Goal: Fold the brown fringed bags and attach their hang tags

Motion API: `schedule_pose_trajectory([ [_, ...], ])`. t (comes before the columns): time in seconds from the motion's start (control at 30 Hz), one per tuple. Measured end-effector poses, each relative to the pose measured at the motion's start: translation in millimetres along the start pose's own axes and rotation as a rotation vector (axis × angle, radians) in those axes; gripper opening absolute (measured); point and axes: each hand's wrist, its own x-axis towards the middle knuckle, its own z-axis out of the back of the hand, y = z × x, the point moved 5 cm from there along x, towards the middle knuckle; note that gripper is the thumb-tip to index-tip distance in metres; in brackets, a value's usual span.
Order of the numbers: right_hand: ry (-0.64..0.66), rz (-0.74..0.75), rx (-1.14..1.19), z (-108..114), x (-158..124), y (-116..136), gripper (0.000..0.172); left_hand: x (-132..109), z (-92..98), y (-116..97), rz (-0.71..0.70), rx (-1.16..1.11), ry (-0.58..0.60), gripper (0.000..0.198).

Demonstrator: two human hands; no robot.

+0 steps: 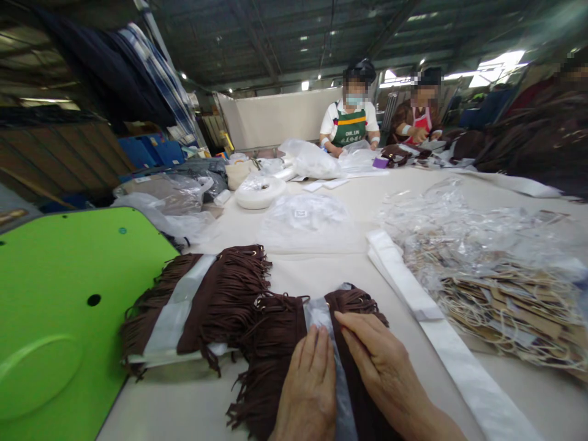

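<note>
In front of me lies a dark brown fringed piece (278,334) with metal eyelets and a pale, translucent strip (342,392) running down its middle. My left hand (310,383) rests flat on that strip and the brown material beside it, fingers stretched out together. Along the strip's right side, my right hand (390,361) touches the brown material with its fingers extended, tilted on edge. Neither hand visibly grasps anything. Just left of them sits a second brown fringed piece (229,294), also wrapped with a pale strip across its middle.
A bright green panel (105,263) stands at the left. On the right are a long white strip (459,361), clear plastic bags (459,214) and a heap of corded brown tags (514,312). Ahead lie a flat plastic bag (305,223) and a white roll (260,191). Two co-workers stand across the table.
</note>
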Motion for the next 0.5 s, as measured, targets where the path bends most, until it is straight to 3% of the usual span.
schedule_pose_trajectory([
  [0.1, 0.116, 0.158, -0.142, -14, 0, 5, 0.032, -1, -1.4, -1, 0.003, -0.055, -0.025, 0.042],
  [0.17, 0.157, 0.162, -0.174, -20, -1, -1, 0.032, 0, 2.1, 6, 0.046, -0.16, -0.04, 0.038],
  [0.23, 0.123, 0.106, -0.173, -18, 1, -10, 0.031, 3, 4.8, 23, 0.185, -0.268, -0.003, 0.036],
  [0.33, 0.049, 0.107, -0.206, -12, 10, -19, 0.029, 12, 4.0, 52, 0.344, -0.288, 0.107, 0.042],
  [0.4, 0.06, 0.164, -0.263, -14, 18, -19, 0.028, 22, -0.6, 65, 0.313, -0.203, 0.223, 0.044],
  [0.5, 0.108, 0.201, -0.371, -22, 30, -18, 0.025, 36, -5.4, 79, 0.242, -0.061, 0.376, 0.028],
])
